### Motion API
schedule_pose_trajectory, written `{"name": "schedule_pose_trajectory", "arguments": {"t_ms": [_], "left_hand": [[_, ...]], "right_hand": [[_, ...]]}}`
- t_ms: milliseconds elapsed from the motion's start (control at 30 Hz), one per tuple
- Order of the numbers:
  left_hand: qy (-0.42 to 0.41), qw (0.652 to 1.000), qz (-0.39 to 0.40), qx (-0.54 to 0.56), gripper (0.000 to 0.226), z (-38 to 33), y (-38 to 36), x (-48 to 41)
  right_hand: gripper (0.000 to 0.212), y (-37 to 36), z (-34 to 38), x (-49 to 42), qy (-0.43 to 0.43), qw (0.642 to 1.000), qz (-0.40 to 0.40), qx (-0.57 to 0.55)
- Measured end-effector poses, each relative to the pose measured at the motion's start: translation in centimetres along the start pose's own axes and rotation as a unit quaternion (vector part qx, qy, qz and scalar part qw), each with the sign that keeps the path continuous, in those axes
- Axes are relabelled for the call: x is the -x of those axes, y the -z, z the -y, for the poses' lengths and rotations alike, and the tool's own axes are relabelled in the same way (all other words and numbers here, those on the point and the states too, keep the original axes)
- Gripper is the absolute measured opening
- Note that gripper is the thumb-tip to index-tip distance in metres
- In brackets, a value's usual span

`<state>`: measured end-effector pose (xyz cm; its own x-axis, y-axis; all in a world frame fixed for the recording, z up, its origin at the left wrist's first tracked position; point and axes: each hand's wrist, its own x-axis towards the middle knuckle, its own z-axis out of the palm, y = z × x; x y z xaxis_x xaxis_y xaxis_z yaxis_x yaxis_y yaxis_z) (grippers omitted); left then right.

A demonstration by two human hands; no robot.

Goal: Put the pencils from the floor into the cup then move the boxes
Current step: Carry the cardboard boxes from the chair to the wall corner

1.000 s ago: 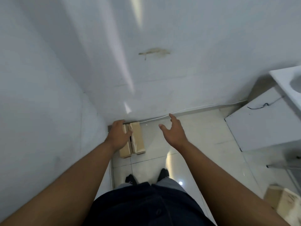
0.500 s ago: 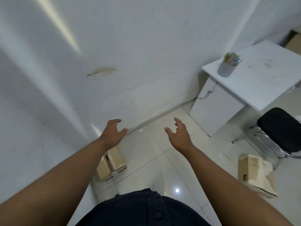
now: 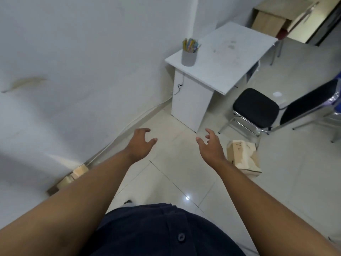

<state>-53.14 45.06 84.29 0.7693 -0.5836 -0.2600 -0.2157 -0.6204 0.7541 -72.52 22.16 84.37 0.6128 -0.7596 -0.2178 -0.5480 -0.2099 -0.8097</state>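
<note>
- White wall (image 3: 77, 52) fills the left side; one brownish smear on it, a pale cable running along its base.
- Tiled floor (image 3: 184, 172), glossy, with a small light glare near the person's dark shirt (image 3: 156, 231).
- White desk (image 3: 227, 58) against the wall; top scuffed, far edge near a wooden cabinet that the frame cuts off.
- Black chair (image 3: 256, 108) with chrome legs just beside the desk; a second dark chair to its right, partly out of frame.
- Cardboard box (image 3: 243, 156) on the floor near the chair legs, lying tilted; dark scribbles on its side, not readable. The right forearm hides its near corner.
- Second box (image 3: 78, 171) on the floor against the wall at left, mostly hidden behind the left forearm; flaps can't be made out.
- Grey cup (image 3: 189, 57) upright on the desk's near corner, by the wall; coloured pencils (image 3: 191, 45) stand in it, count unclear.
- Left hand (image 3: 141, 145) held out above the floor, fingers spread and curled, gripping nothing.
- Right hand (image 3: 210, 145) likewise out, palm turned inward, fingers loosely apart, empty.
- No readable brand or label anywhere.
</note>
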Motion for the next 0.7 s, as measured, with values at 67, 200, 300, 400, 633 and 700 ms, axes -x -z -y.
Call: {"name": "schedule_pose_trajectory", "arguments": {"t_ms": [67,200,300,400,633,700], "left_hand": [[-0.014,0.999,0.029,-0.004,0.063,-1.7,-2.3,-0.6],[-0.035,0.996,0.080,-0.027,0.061,-4.2,-5.9,-2.1],[-0.032,0.994,0.101,-0.036,0.060,-5.0,-8.2,-3.7],[-0.028,0.989,0.136,-0.050,0.059,-6.1,-10.8,-6.2],[-0.065,0.969,0.226,-0.077,0.058,-12.1,-16.2,-14.9],[-0.086,0.964,0.239,-0.078,0.056,-14.0,-17.3,-17.1]], "right_hand": [[0.060,1.4,-2.1,0.1,-0.029,0.999,-0.015,-0.013],[0.061,3.2,-5.4,0.2,-0.080,0.995,-0.053,-0.038],[0.060,4.2,-7.1,0.5,-0.105,0.991,-0.072,-0.051],[0.059,5.8,-8.9,0.5,-0.132,0.986,-0.090,-0.051],[0.057,10.2,-10.5,-3.3,-0.191,0.967,-0.153,-0.074],[0.056,10.8,-10.5,-5.0,-0.200,0.962,-0.169,-0.079]]}}
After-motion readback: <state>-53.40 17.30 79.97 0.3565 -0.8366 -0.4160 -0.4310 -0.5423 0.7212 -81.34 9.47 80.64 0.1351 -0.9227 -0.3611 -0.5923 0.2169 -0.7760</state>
